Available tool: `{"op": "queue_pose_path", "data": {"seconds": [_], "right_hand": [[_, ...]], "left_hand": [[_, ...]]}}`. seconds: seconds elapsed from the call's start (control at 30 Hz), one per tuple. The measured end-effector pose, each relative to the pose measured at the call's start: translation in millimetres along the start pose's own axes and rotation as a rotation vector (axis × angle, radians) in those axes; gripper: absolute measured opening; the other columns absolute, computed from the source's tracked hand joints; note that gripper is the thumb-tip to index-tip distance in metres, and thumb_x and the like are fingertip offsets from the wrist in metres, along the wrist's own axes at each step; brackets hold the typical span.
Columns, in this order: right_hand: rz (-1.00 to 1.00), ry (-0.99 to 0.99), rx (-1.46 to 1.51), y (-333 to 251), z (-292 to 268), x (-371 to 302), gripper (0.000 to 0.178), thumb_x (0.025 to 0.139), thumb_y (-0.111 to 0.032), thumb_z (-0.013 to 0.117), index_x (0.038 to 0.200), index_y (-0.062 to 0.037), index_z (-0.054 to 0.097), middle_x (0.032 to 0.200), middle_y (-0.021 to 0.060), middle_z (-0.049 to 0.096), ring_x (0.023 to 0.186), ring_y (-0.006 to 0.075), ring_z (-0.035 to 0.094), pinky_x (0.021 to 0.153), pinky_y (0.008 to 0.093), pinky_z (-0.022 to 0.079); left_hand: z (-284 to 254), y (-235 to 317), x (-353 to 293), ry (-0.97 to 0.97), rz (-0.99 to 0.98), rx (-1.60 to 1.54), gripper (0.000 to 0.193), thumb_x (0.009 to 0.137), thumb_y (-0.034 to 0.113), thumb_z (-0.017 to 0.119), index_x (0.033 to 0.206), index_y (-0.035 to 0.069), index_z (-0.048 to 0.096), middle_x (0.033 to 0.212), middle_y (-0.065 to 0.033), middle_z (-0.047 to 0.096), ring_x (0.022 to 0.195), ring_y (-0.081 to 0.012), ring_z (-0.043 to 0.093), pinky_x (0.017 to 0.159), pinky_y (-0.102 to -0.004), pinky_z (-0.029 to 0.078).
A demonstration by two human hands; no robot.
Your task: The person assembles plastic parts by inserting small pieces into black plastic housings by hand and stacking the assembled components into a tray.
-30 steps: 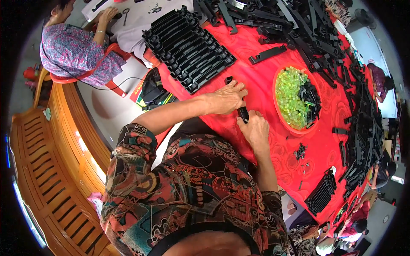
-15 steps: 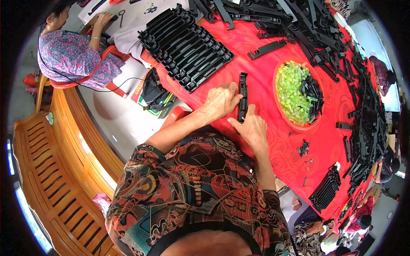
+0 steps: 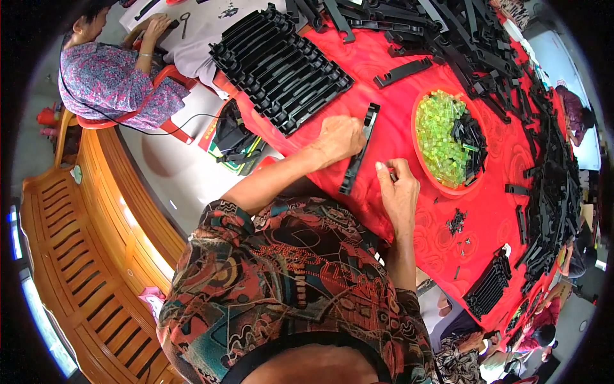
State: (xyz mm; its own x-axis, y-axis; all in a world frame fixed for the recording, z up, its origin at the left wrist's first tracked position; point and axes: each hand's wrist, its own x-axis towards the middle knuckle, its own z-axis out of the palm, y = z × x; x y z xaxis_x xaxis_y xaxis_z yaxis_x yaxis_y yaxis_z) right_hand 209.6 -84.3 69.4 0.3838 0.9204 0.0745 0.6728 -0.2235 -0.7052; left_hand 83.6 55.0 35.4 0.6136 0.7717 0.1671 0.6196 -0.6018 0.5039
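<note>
My left hand (image 3: 340, 139) is closed on a long, narrow black plastic strip (image 3: 359, 153) with notches, gripping it near its upper half. The strip leans, its lower end toward me over the red tablecloth. To the right of the strip, apart from it, my right hand (image 3: 399, 184) is closed with thumb and fingers pressed together; whatever they hold, if anything, is too small to make out. An orange-red bowl (image 3: 419, 163) right of that hand contains clear yellow-green pieces (image 3: 439, 137) and small black pieces (image 3: 469, 136).
Black strips lie side by side in a stack (image 3: 281, 70) at the far left of the red table (image 3: 422, 249). A heap of loose strips (image 3: 543, 185) runs along the far and right sides. Tiny dark bits (image 3: 456, 221) lie below the bowl. Another person (image 3: 121, 83) sits at upper left.
My right hand has left the strip and moved right, its fingers now closed together. The strip has tilted, its lower end swinging left, with my left hand closed on it.
</note>
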Motion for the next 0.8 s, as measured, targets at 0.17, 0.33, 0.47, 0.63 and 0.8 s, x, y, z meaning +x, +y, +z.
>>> {"op": "queue_pose_path", "data": {"seconds": [0.17, 0.33, 0.47, 0.63, 0.8], "right_hand": [[0.052, 0.023, 0.274, 2.1, 5.4, 1.7, 0.023, 0.09, -0.02, 0.06, 0.085, 0.0024, 0.059, 0.062, 0.0037, 0.053, 0.056, 0.0087, 0.049, 0.053, 0.0254, 0.04], [0.044, 0.001, 0.323, 1.1, 11.7, 1.6, 0.022, 0.091, -0.019, 0.059, 0.084, 0.0024, 0.059, 0.061, 0.001, 0.052, 0.056, 0.0077, 0.048, 0.053, 0.0237, 0.038], [0.069, 0.007, 0.439, 3.8, 16.2, 3.8, 0.021, 0.093, -0.018, 0.056, 0.085, 0.0011, 0.059, 0.06, -0.0003, 0.052, 0.055, 0.0066, 0.047, 0.052, 0.0227, 0.037], [0.077, 0.045, 0.614, 9.4, 22.1, 11.6, 0.02, 0.093, -0.017, 0.057, 0.084, 0.0007, 0.058, 0.061, -0.0011, 0.051, 0.054, 0.0062, 0.049, 0.05, 0.0219, 0.039], [0.056, 0.01, 0.64, 9.3, 30.8, 16.9, 0.021, 0.095, -0.017, 0.053, 0.086, -0.0006, 0.061, 0.059, -0.0009, 0.052, 0.053, 0.005, 0.047, 0.051, 0.0201, 0.036]], "left_hand": [[-24.6, -5.3, 16.0, -0.094, 0.209, 0.141, 0.016, 0.07, 0.014, 0.056, 0.067, 0.002, 0.066, 0.064, -0.0205, 0.063, 0.063, -0.0353, 0.066, 0.058, -0.045, 0.052], [-13.5, -21.2, 4.5, -0.207, 0.308, 0.233, 0.015, 0.075, 0.014, 0.054, 0.073, 0.003, 0.064, 0.068, -0.0184, 0.064, 0.064, -0.0323, 0.066, 0.057, -0.044, 0.051], [-24.7, -11.5, -25.6, 0.057, 0.295, 0.196, 0.013, 0.078, 0.018, 0.06, 0.075, 0.006, 0.057, 0.067, -0.0113, 0.058, 0.067, -0.0273, 0.061, 0.06, -0.0396, 0.047], [-25.3, -4.6, -73.1, 0.248, 0.244, 0.206, 0.02, 0.074, 0.022, 0.07, 0.086, 0.009, 0.061, 0.086, -0.0073, 0.055, 0.078, -0.0248, 0.055, 0.068, -0.0381, 0.048], [-11.9, -18.8, -82.8, 0.189, 0.214, 0.219, 0.027, 0.075, 0.019, 0.069, 0.099, 0.008, 0.063, 0.101, -0.0098, 0.056, 0.088, -0.0269, 0.054, 0.074, -0.0393, 0.049]]}}
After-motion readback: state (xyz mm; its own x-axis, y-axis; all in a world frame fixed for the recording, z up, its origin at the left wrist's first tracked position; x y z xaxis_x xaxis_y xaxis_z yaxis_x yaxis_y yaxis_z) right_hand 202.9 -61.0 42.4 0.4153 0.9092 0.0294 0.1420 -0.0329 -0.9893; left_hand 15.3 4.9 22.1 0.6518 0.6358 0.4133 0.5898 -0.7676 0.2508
